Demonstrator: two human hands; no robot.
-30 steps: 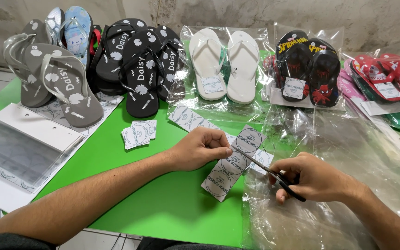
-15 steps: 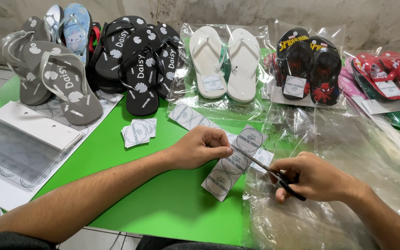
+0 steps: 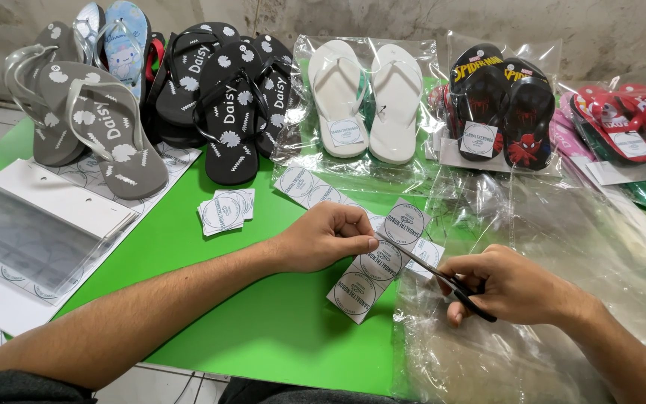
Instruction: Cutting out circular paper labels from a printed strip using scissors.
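My left hand (image 3: 328,238) pinches a long paper strip of round printed labels (image 3: 374,264) above the green table (image 3: 263,337). My right hand (image 3: 514,286) grips black-handled scissors (image 3: 443,277), whose blades cross the strip between two labels. A small stack of cut square labels (image 3: 224,211) lies left of my left hand. A second label strip (image 3: 309,188) lies just beyond it.
Flip-flops line the back: grey ones (image 3: 91,123), black ones (image 3: 226,101), a white bagged pair (image 3: 364,97), a black-and-red pair (image 3: 499,105), red ones (image 3: 629,123). Clear plastic bags (image 3: 547,299) cover the right side. A stack of bags with white headers (image 3: 39,232) lies left.
Both hands stay almost still at the strip. The scissors blades sit across it much as before.
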